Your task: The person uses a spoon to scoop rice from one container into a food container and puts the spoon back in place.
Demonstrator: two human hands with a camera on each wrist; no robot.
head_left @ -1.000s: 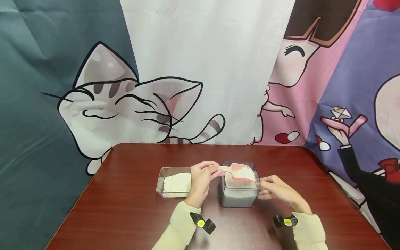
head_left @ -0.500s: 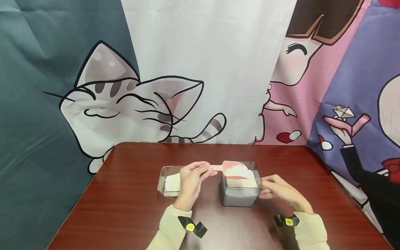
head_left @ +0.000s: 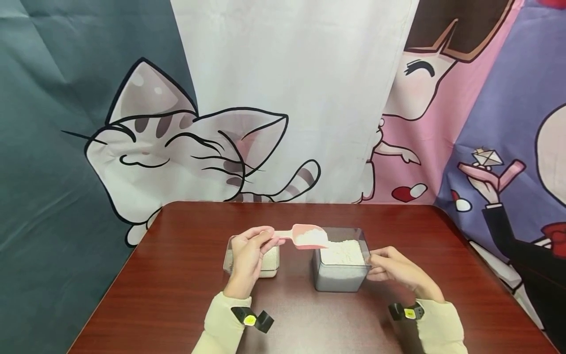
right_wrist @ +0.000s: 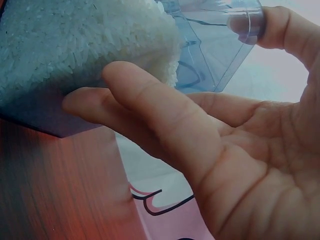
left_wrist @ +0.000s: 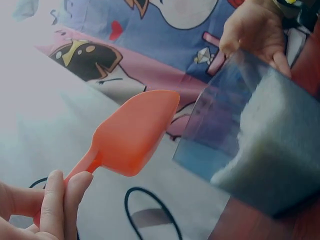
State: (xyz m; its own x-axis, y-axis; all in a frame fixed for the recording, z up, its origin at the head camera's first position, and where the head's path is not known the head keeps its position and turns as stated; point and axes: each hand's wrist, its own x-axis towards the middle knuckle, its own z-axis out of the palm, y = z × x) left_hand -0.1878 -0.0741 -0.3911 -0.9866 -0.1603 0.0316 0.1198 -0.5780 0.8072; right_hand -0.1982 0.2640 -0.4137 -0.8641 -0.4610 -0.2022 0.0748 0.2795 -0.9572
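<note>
In the head view my left hand (head_left: 249, 258) pinches the handle of a pink scoop (head_left: 300, 228) that carries white rice (head_left: 312, 237). The scoop is level, its front lip just over the left rim of a deep clear container (head_left: 338, 279). Rice fills much of that container; the grains (right_wrist: 85, 40) show closely in the right wrist view. My right hand (head_left: 395, 268) grips the container's right wall, thumb (right_wrist: 287, 30) at the rim and fingers along the outside. From the left wrist camera only the underside of the scoop (left_wrist: 135, 135) shows.
A shallower clear tray (head_left: 270, 263) with rice stands to the left, partly hidden behind my left hand. Both containers rest on a dark red wooden table (head_left: 185, 295). A printed cloth (head_left: 287, 64) hangs behind the table's far edge.
My left hand has moved left with the loaded scoop, from above the deep container to its left rim. It now covers the shallow tray's left part. The right hand keeps its grip.
</note>
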